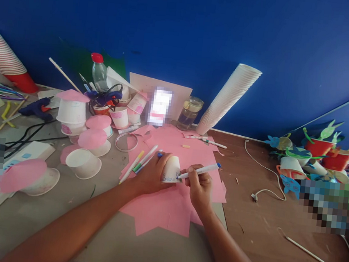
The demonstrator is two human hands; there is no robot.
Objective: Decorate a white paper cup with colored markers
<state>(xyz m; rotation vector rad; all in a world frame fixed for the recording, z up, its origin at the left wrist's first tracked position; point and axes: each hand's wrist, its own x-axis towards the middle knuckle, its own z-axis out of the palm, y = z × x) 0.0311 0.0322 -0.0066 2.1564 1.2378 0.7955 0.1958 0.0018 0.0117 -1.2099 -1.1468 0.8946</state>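
Note:
My left hand (154,171) is closed around a white paper cup (172,168), which looks turned rim-down over the pink paper (166,212). Blue marks run along the cup's lower edge. My right hand (199,187) grips a white marker with a blue end (203,169), and its tip touches or nearly touches the cup's right side. A blue marker cap (160,154) shows just above my left hand. Beside that hand lie several felt-tip pens, among them a yellow one (132,167). My left fingers are partly hidden behind the cup.
Paper cups with pink paper tops (92,139) stand on the left, near a white power strip (19,169). Behind are a lit phone (160,107), a glass jar (190,112) and a tall leaning cup stack (230,99). A white cable (269,169) and decorated cups (317,149) lie right.

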